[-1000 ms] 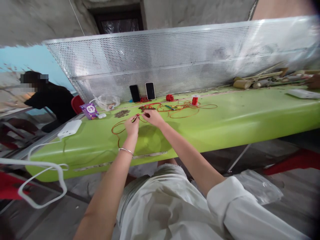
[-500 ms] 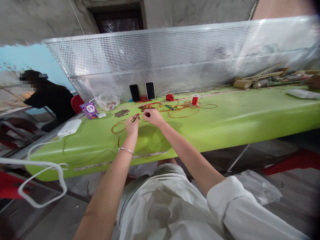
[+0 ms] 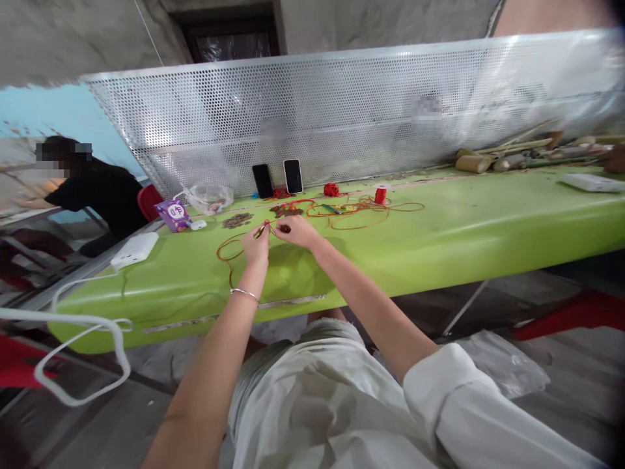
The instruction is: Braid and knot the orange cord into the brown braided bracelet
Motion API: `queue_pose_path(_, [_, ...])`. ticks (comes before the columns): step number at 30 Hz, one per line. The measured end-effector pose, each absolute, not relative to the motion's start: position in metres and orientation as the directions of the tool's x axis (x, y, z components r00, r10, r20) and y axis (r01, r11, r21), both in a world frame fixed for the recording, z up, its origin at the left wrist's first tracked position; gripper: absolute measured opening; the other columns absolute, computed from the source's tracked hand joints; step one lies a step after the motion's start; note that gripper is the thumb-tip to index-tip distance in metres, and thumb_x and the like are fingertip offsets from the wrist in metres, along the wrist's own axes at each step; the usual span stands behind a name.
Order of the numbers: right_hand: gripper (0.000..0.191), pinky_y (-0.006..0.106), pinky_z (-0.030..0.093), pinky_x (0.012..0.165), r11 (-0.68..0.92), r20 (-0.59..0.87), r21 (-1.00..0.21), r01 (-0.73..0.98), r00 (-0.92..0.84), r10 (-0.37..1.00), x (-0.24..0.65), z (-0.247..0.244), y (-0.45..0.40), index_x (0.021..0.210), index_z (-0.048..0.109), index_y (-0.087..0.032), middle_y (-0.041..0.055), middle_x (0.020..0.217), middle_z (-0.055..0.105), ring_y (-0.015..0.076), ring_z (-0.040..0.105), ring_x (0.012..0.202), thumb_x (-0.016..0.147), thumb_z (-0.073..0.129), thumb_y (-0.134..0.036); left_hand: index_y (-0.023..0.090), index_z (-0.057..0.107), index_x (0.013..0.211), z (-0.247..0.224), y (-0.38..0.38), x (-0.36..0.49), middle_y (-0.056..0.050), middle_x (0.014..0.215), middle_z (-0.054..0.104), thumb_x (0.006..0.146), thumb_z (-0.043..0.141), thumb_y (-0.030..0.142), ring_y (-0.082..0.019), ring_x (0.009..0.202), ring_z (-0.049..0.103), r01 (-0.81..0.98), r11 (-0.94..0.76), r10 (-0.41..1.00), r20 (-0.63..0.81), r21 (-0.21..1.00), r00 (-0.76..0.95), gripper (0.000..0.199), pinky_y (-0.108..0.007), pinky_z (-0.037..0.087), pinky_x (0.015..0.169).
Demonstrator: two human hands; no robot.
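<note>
The left hand [image 3: 256,243] and the right hand [image 3: 295,230] meet over the green table [image 3: 439,241], fingertips almost touching. Both are closed in a pinch on a thin red cord [image 3: 229,251]; the left hand also nips a small dark piece at the cord's end, too small to make out. A silver bangle [image 3: 245,294] circles the left wrist. From the left hand the cord drops in a loose loop onto the tabletop, to the left of and nearer than the hands.

Just beyond the hands lies a tangle of more red cord [image 3: 356,212], spreading to the right. At its far edge stand a red thread spool [image 3: 380,194] and, to the left of that, a small red ball of cord [image 3: 331,189]. Two phones [image 3: 293,176] lean upright against the perforated metal screen [image 3: 342,111] at the back of the table.

Left of the hands sits a flat pile of brownish pieces [image 3: 237,220], then a purple packet [image 3: 173,215] and a clear plastic bag [image 3: 211,197]. Nearer, at the left end of the table, rests a white power bank [image 3: 135,249] with a white cable [image 3: 83,326] trailing off the edge. Far left, another person in a black top [image 3: 97,195] sits at a separate surface. Bamboo pieces [image 3: 493,159] lie far right along the screen.
</note>
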State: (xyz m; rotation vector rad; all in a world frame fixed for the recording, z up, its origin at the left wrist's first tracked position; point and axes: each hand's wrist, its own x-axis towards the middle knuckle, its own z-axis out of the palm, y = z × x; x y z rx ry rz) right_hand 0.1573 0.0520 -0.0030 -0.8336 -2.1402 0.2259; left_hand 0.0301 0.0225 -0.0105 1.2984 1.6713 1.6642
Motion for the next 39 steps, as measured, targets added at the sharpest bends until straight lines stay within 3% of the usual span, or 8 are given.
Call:
queue_pose_path(11, [0.022, 0.023, 0.028, 0.058, 0.753, 0.613, -0.409, 0.515, -0.456, 0.645, 0.1572, -0.0034, 0.0530, 0.067, 0.060, -0.015, 0.0009, 0.068, 0.059, 0.0111, 0.044, 0.060, 0.085, 0.051, -0.025, 0.012, 0.060, 0.102, -0.0111, 0.0214, 0.0311, -0.004, 0.093, 0.062, 0.090, 0.058, 0.031, -0.014, 0.076, 0.061, 0.319, -0.135, 0.873, 0.265, 0.938, -0.409, 0.023, -0.030, 0.054, 0.065])
queue_pose_path(30, [0.020, 0.024, 0.029, 0.057, 0.690, 0.579, -0.448, 0.568, -0.403, 0.708, 0.1570, -0.0058, 0.0562, 0.070, 0.063, -0.017, 0.0028, 0.070, 0.062, 0.0136, 0.050, 0.063, 0.085, 0.054, -0.027, 0.012, 0.060, 0.096, -0.0139, 0.0215, 0.0316, -0.001, 0.081, 0.060, 0.091, 0.057, 0.034, -0.010, 0.062, 0.057, 0.307, -0.144, 0.891, 0.259, 0.941, -0.374, 0.023, -0.024, 0.050, 0.056])
queue_pose_path(35, [0.012, 0.023, 0.031, 0.058, 0.684, 0.587, -0.494, 0.537, -0.374, 0.718, 0.1578, -0.0041, 0.0525, 0.073, 0.064, -0.017, 0.0009, 0.071, 0.062, 0.0128, 0.051, 0.064, 0.079, 0.060, -0.028, 0.012, 0.060, 0.091, -0.0124, 0.0207, 0.0322, 0.001, 0.075, 0.058, 0.091, 0.057, 0.033, -0.008, 0.056, 0.053, 0.308, -0.152, 0.882, 0.270, 0.939, -0.387, 0.021, -0.021, 0.046, 0.051])
queue_pose_path(39, [0.018, 0.023, 0.033, 0.059, 0.643, 0.599, -0.568, 0.513, -0.278, 0.751, 0.1579, -0.0016, 0.0525, 0.086, 0.065, -0.016, 0.0012, 0.072, 0.062, 0.0127, 0.051, 0.063, 0.082, 0.057, -0.031, 0.012, 0.060, 0.089, -0.0117, 0.0193, 0.0327, 0.003, 0.068, 0.056, 0.091, 0.057, 0.033, -0.007, 0.050, 0.049, 0.307, -0.165, 0.886, 0.277, 0.937, -0.371, 0.021, -0.020, 0.043, 0.047])
